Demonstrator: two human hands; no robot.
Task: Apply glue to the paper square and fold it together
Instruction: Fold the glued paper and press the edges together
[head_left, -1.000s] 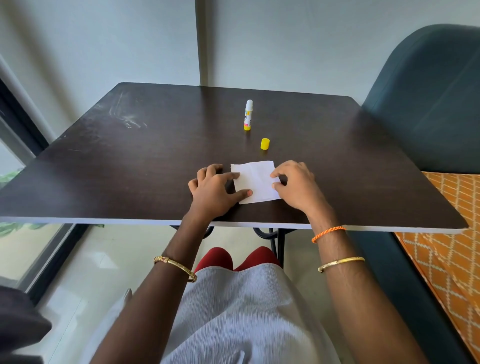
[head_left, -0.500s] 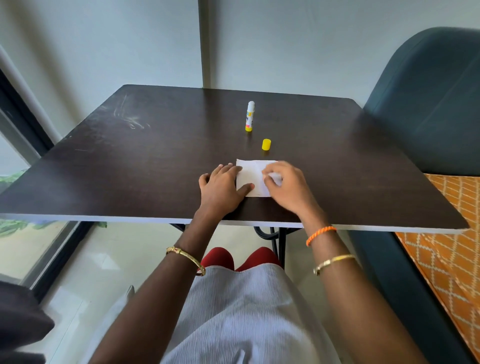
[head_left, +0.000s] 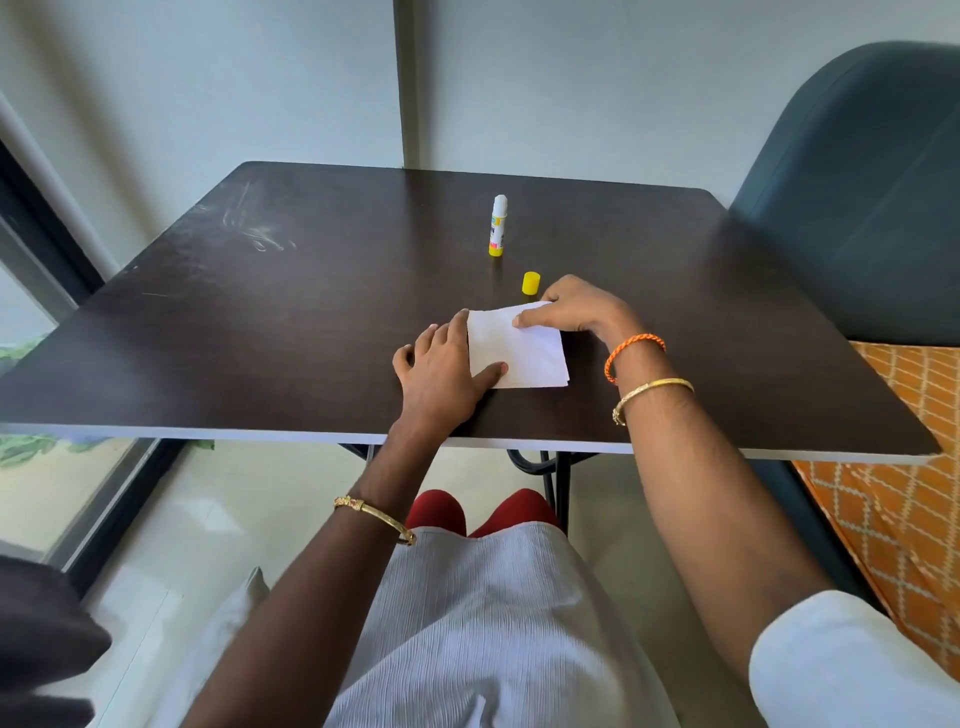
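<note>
Paper: white paper (head_left: 519, 348) lay flat on the dark tabletop (head_left: 311, 332), near its front edge and a little right of the middle; stacked edges showed at its near right corner, so it sat folded in layers.
Left hand: the left hand (head_left: 441, 369) rested palm down on the tabletop against the paper's left edge, fingers straight and close together, the thumb stretched out over the paper's near left corner and pressing it down.
Right hand: the right hand (head_left: 576, 309) sat at the paper's far right corner, fingers curled, pinching that corner, which rose a little above the rest of the sheet.
Glue stick: a white and yellow glue stick (head_left: 497, 226) stood upright and uncapped toward the back edge of the tabletop, well apart from the paper.
Cap: a small yellow cap (head_left: 531, 283) stood between the glue stick and the paper, just beside the right hand's knuckles.
Wrists: an orange thread band (head_left: 634, 353) and a gold bangle (head_left: 652, 392) circled the right wrist; another gold bangle (head_left: 374, 517) circled the left forearm, below the front edge.
Surroundings: a dark green chair (head_left: 852, 197) stood past the tabletop's right edge, with orange patterned cloth (head_left: 904, 467) nearer the front right corner.
</note>
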